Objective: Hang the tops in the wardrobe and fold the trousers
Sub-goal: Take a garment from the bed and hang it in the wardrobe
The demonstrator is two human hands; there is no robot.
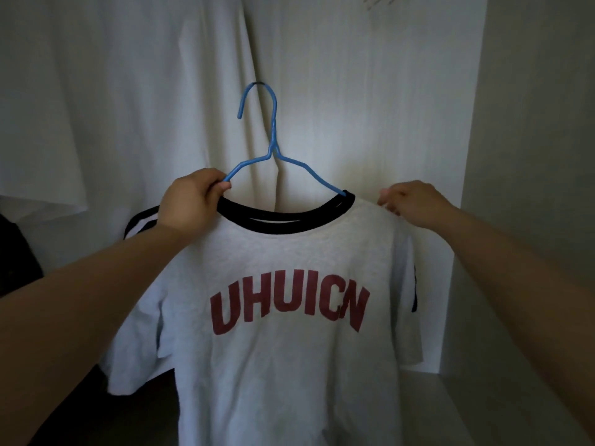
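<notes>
Blue hanger (273,146) sits inside the neck of the grey T-shirt (283,365), hook straight up above both hands, open end to the person's left. L hand (190,201) curls round the hanger's left arm at the collar. R hand (412,201) pinches shoulder fabric. Rail not in view, prob. overhead, so the lift goes up. L hand is nearer the hook.

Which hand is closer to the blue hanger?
Left. The left hand grips the blue hanger on its bare wire. The right hand pinches the T-shirt at the shoulder, to the right of where the wire slips under the fabric.
</notes>
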